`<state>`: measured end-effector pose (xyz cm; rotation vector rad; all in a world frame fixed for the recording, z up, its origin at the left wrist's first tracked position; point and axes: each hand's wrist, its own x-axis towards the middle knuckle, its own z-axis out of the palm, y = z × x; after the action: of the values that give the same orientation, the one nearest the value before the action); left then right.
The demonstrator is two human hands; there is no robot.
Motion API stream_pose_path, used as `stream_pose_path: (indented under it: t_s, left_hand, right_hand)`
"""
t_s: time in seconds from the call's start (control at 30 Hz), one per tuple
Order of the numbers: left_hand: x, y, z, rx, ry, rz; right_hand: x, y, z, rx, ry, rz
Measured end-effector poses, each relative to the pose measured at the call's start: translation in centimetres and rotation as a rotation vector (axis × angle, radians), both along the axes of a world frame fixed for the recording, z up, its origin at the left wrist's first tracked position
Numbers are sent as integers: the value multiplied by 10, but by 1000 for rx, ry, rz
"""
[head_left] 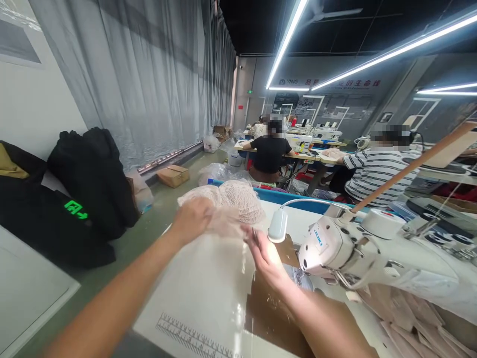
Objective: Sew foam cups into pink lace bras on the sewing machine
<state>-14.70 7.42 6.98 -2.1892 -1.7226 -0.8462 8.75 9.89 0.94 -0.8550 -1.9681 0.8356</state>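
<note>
My left hand (pixel 193 217) is closed on a piece of pale pink lace fabric (pixel 231 199), held up above the white sewing table (pixel 208 293). My right hand (pixel 263 253) is just to the right of it, fingers pinched at the fabric's lower edge, with a small dark tool that I cannot make out between them. Both hands are left of the white Juki sewing machine (pixel 335 243) and its small lamp (pixel 278 226).
Brown cut pieces (pixel 406 318) lie under the machine at the right. Black bags and a jacket (pixel 85 184) pile up at the left wall. Two people sit at tables ahead, one in a black shirt (pixel 269 151), one in stripes (pixel 370 174). A cardboard box (pixel 173 175) sits on the floor.
</note>
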Motion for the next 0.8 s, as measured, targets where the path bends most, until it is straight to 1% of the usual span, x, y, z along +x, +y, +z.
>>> stream_pose_path:
  t_s: [0.03,0.07,0.1,0.13,0.17,0.2,0.27,0.33,0.37,0.4,0.43,0.5,0.57,0.6,0.67,0.7,0.73,0.8]
  left_hand:
    - [-7,7,12,123,-9,19]
    - [-12,15,22,190,-15,31]
    - [-17,24,28,218,-15,35]
    - [-21,33,30,210,-11,35]
    - [-24,42,26,176,-2,31]
    - [-26,50,19,131,9,24]
    - [-30,62,-6,17,24,6]
    - [-34,69,-31,-61,16,-4]
    - [-36,70,-41,-85,5,-6]
    - [-37,71,-47,-107,-23,-6]
    - [-39,70,-49,-129,-60,-4]
    - [-40,67,-45,-174,-140,9]
    - [-37,56,-35,-173,-189,38]
    - [-33,45,-30,-148,-198,52]
    - [-24,11,-26,-89,-225,37]
    - [-17,-12,-28,-106,-249,-8]
    - [-11,-38,-31,-174,-265,-117]
    - [4,-91,-41,-381,-243,-428]
  right_hand:
    - [-11,14,4,135,20,-50]
    - [-21,30,7,259,29,-77]
    - [-29,45,9,357,27,-95]
    - [-34,60,10,411,-4,-111]
    - [-37,74,9,419,-85,-110]
    - [-39,86,7,405,-170,-119]
    - [-36,103,-3,364,-233,-145]
    - [-29,108,-15,330,-262,-160]
    - [-24,107,-21,318,-273,-161]
    - [-19,103,-27,308,-282,-158]
    - [-14,98,-31,299,-290,-152]
    - [-2,83,-36,282,-303,-132]
    - [13,64,-35,266,-317,-107]
    - [23,54,-34,260,-327,-88]
    - [46,31,-31,256,-350,-38]
    - [60,18,-29,267,-374,11]
    - [74,6,-28,280,-398,56]
    - [104,-19,-28,259,-459,87]
